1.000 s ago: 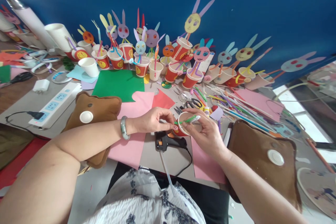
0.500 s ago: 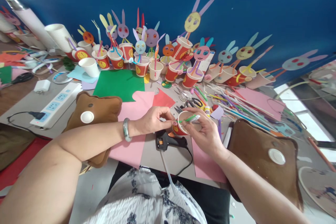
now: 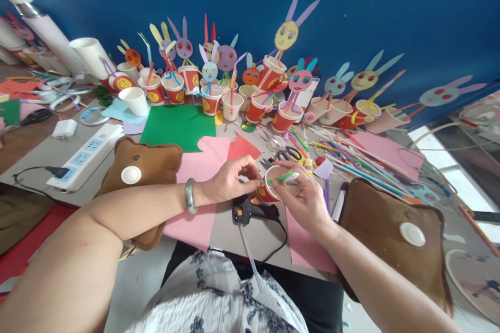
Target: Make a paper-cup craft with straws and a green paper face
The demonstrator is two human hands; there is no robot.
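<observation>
Right hand [image 3: 304,195]: gripping the red paper cup [image 3: 267,195], thumb near the rim, with a green straw-like stick [image 3: 284,177] crossing the mouth under the same fingers. Left hand [image 3: 236,179]: thumb and forefinger brought together at the cup's left wall. Can't tell if they pinch something or just press there; fingertips hide it.

Cup is between your hands, tilted, mouth toward you, just above the hot-glue gun [image 3: 242,212]. Looks like you're fixing or lining up a part at the wall. My take on doing it well:

- Let the right hand carry the cup; paper walls dent, so grip light, near the stiffer rim.
- Work the left side with fingertips only, square to the wall. If there's glue, steady pressure, no sliding.
- Don't let your right fingers lever the green stick; that could twist the joint.
- Gun's front end points up toward your left fingers. Can't see if it's hot; treat it as hot. I'd shift it clear.
- Cord [image 3: 284,242] loops off the handle toward your lap. Mind the snag.

Farther out: black-handled scissors [image 3: 289,154] beyond the cup, loose straws [image 3: 351,161] to the right, finished-looking rabbit cups [image 3: 287,117] along the wall. Good reference for placement.
</observation>
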